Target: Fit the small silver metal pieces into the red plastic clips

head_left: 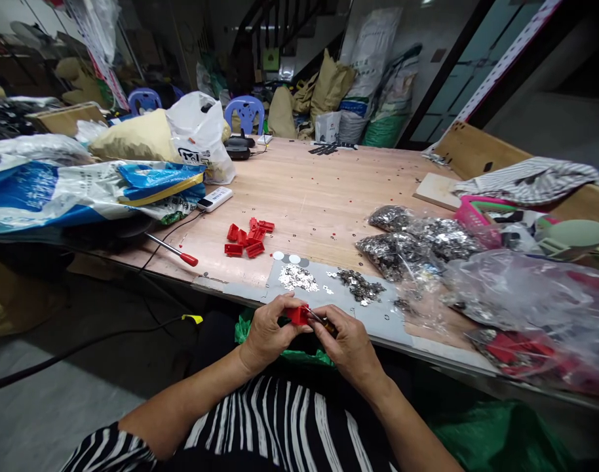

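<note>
Just in front of the table's near edge, my left hand (270, 333) is closed around a small red plastic part (298, 315). My right hand (347, 341) grips a tool (325, 322) with a dark and amber handle, its thin metal shaft reaching to the red part. Beyond my hands, a grey mat (319, 298) bears a pile of shiny flat metal pieces (298, 278) and a darker pile of metal pieces (361, 286). Several red plastic parts (250, 237) lie in a loose group on the table to the left of the mat.
Clear bags of metal pieces (402, 246) and a pink basket (476, 219) stand at the right. A red-tipped metal lever (189, 259) juts over the left edge near a white device (215, 198). Blue-and-white sacks (83, 190) cover the far left. Green plastic (304, 357) hangs below my hands.
</note>
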Motion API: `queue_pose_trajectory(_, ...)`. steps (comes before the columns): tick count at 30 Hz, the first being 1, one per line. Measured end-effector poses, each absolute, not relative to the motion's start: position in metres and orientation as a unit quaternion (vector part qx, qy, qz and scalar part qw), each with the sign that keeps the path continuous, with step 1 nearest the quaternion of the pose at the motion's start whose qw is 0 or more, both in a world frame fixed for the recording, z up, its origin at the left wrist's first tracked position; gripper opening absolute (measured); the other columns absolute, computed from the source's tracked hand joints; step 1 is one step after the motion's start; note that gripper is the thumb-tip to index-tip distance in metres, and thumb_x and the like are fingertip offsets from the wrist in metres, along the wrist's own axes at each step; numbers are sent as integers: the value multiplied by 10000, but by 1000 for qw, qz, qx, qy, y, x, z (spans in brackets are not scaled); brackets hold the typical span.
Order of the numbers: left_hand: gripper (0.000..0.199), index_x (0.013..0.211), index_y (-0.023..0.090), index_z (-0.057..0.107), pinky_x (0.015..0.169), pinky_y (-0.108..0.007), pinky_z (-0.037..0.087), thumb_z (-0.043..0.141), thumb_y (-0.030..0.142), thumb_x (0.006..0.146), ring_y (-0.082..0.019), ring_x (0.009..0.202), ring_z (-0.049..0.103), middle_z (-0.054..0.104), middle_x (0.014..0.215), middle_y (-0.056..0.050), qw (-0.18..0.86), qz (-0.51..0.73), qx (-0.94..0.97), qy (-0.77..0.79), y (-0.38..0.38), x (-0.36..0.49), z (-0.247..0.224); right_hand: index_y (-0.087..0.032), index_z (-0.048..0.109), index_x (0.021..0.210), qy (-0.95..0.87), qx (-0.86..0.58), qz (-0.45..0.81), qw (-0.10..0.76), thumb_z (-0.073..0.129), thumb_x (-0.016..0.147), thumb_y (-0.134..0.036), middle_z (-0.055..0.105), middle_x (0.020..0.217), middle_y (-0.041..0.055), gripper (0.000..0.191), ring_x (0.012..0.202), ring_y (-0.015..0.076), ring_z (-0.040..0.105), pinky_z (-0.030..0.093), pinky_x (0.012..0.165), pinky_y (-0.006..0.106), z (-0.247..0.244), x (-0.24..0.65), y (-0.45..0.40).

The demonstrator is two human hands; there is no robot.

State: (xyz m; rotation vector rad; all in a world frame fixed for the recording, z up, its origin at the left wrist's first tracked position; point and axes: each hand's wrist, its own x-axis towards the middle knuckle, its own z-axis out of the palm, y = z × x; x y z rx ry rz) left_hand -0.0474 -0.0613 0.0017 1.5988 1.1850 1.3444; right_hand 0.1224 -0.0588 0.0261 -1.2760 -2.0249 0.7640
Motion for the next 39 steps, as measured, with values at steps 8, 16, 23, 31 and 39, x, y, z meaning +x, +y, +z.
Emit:
queue_pose_trajectory(8, 312, 969, 236, 632, 900, -355, 532, 770, 260, 690, -225, 1049, 646, 710, 984, -45, 358, 545, 601, 462, -67, -45, -5, -189, 663, 915, -675, -465, 471, 328, 504, 885, -441, 598, 727, 12, 299, 642, 138, 531, 420, 586, 248, 20, 127, -54)
queue_pose_trajectory(16, 293, 912, 239, 634, 974, -404, 489, 788, 257, 663, -238, 1060, 641, 723, 948, -36, 363, 553, 592, 460, -67, -43, -2, -185, 581, 844, -609, -490, 498, 375, 601, 814, -457, 493, 695, -20, 275, 610, 103, 436, 355, 504, 208, 16, 135, -49)
queue_pose_trajectory(23, 272, 930, 240, 621, 944, -390, 505, 764, 254, 699, -227, 1016, 662, 725, 930, -34, 334, 549, 616, 456, -69, -43, 0, -196, 519, 790, -606, -481, 524, 356, 641, 773, -492, 476, 699, -43, 320, 597, 95, 416, 350, 526, 212, 10, 128, -49)
queue_pose_trajectory(31, 242, 950, 248, 613, 925, -362, 511, 725, 227, 737, -219, 1012, 656, 710, 1004, -49, 345, 536, 638, 432, -78, -37, -10, -211, 451, 819, -568, -425, 623, 329, 673, 755, -468, 456, 719, -56, 346, 600, 86, 396, 329, 523, 198, 9, 129, -49)
queue_pose_trajectory(39, 295, 971, 216, 609, 875, -321, 531, 751, 189, 714, -211, 1001, 658, 703, 993, -57, 379, 538, 649, 383, -81, -38, -12, -222, 465, 957, -510, -390, 704, 303, 699, 756, -440, 468, 794, -48, 378, 594, 69, 374, 284, 503, 187, 7, 139, -57)
